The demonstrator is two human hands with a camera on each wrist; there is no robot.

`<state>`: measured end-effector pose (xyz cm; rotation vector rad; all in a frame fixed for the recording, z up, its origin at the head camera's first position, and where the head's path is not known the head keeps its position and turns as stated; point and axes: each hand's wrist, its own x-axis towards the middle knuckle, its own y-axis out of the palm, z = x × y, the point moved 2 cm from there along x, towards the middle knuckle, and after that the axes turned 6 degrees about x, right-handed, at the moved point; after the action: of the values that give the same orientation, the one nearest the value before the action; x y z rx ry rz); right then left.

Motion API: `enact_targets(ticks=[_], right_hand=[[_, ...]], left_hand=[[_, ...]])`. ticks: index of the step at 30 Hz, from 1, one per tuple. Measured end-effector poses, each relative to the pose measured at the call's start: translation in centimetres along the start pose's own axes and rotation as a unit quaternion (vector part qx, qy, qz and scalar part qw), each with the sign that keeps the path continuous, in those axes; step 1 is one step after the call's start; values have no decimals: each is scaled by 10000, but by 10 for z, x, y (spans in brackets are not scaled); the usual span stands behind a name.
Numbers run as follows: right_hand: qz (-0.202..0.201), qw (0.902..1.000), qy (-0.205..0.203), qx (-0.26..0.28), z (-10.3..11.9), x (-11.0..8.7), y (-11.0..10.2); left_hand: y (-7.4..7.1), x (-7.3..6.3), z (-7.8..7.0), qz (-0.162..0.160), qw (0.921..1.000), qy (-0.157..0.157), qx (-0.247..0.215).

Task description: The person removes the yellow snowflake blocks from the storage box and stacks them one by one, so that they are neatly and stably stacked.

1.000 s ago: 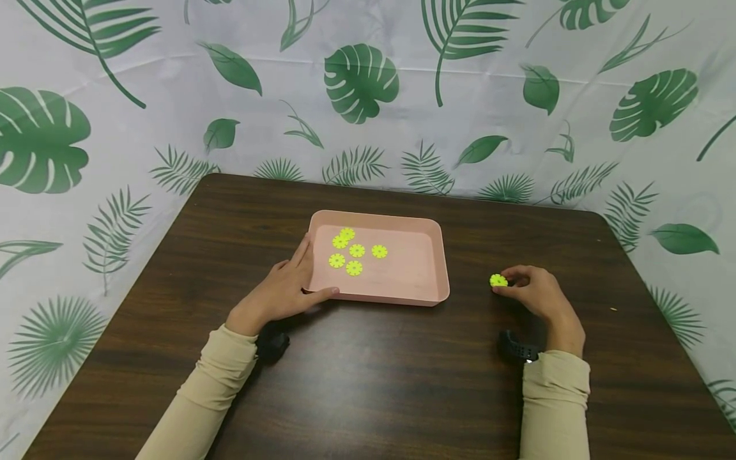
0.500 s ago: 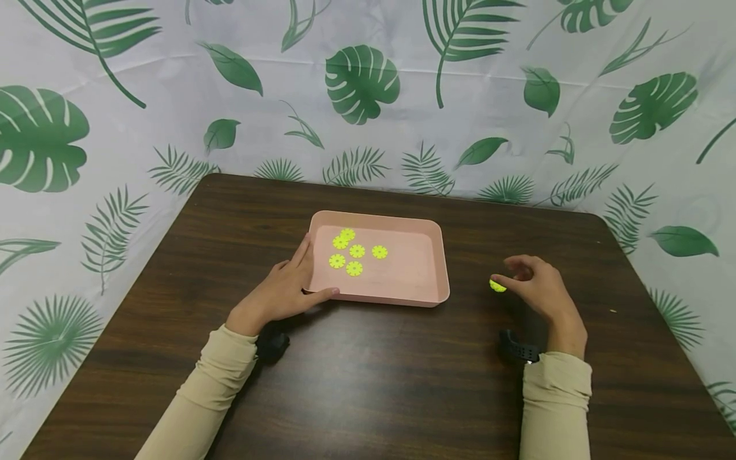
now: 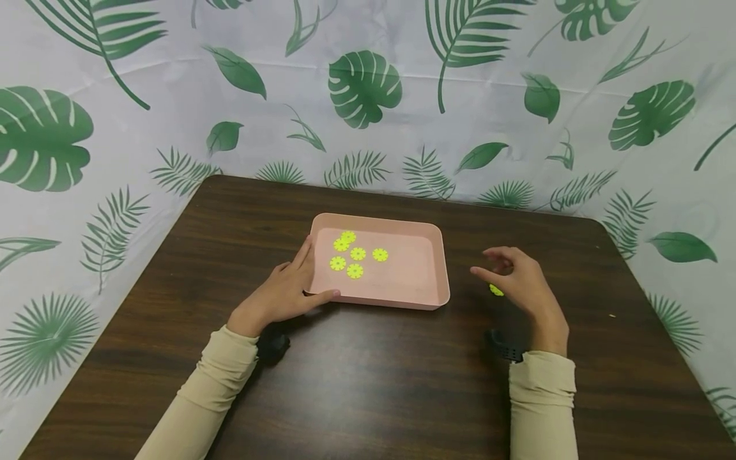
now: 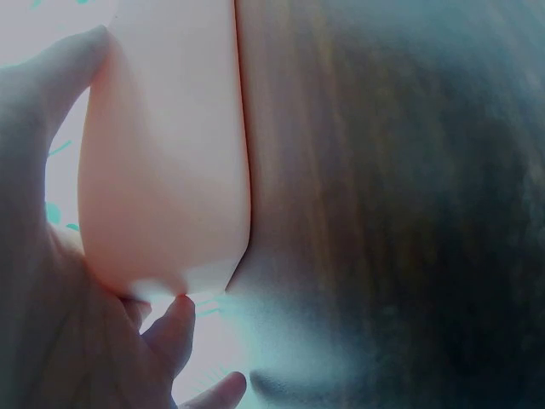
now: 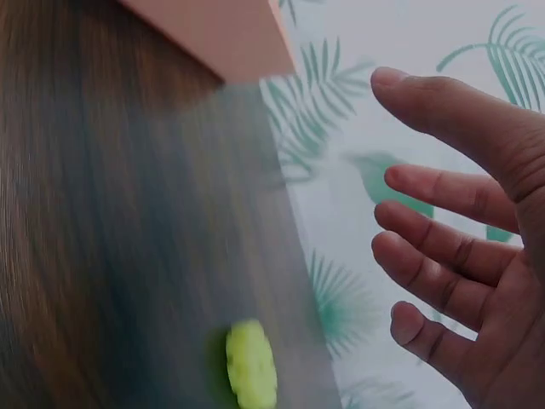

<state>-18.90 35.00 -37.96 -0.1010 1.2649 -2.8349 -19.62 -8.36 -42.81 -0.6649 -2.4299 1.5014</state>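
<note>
A shallow pink tray stands on the dark wooden table. Several flat yellow notched discs lie in its left half, two of them overlapping. My left hand rests against the tray's near left corner, fingers straight along the left side and thumb along the front wall. My right hand, to the right of the tray, has its thumb and fingers spread apart with nothing between them. Below that hand a thick yellow notched piece, like a stack of the discs, sits on the table, partly hidden by the hand in the head view.
The brown table reaches back to a white cloth with green leaf prints. A tiny pale speck lies on the table at the right. Dark wrist cameras sit under both wrists.
My right hand has let go of the yellow piece, which stays on the table, and has lifted and moved left toward the tray. The left hand and tray hold their place.
</note>
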Motion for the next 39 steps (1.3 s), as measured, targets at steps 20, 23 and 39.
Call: enact_targets(ticks=[20,23,39], right_hand=[[233,9955,-796,462,51,34,58],[301,9946,-832,550,58,37,65],[482,9842,-1333,1065,96,54,97]], left_hand=[[1,0,1,-9,9999,-103,44],[2,-1,2,17,9999,-130,28],[-1,1,1,-42,9999,-91,40]])
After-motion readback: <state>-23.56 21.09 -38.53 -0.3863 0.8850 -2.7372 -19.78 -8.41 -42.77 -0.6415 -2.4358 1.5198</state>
